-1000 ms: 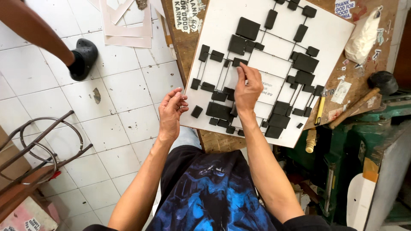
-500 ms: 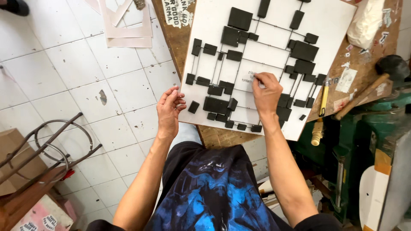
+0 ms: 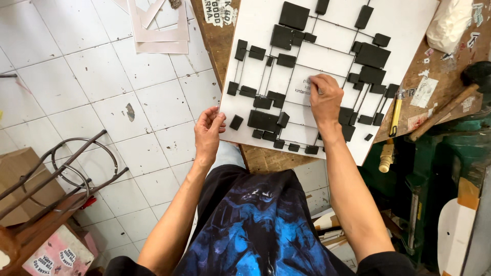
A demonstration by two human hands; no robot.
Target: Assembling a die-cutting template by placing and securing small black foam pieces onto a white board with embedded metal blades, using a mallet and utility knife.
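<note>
From the head camera, the surroundings come first. A wooden workbench (image 3: 445, 82) fills the upper right, its top scarred and stuck with paper scraps. On it lie a yellow-handled knife (image 3: 395, 116) just beside the board's right edge, a wooden-handled mallet (image 3: 450, 110) further right, and a white plastic bag (image 3: 450, 23) at the top corner. A green vise (image 3: 434, 168) sits below the bench edge. To the left is a white tiled floor (image 3: 76, 82) with pale cardboard offcuts (image 3: 158, 30) near the top, and a metal-framed stool (image 3: 66, 168) at lower left beside a brown cardboard box (image 3: 20, 174). The person's own right forearm crosses the board's lower edge and hides some of the pieces there.

The white board (image 3: 409, 20) lies tilted across the bench, its lower left corner overhanging toward the person's lap. It carries many black squares and rectangles (image 3: 294, 15) of different sizes, joined by thin dark lines.

The left hand (image 3: 208, 134) grips the board's lower left edge, fingers curled and closed on it. The right hand (image 3: 326, 98) rests near the board's middle, fingertips bunched together and pressed on the surface; whether they pinch anything cannot be told.
</note>
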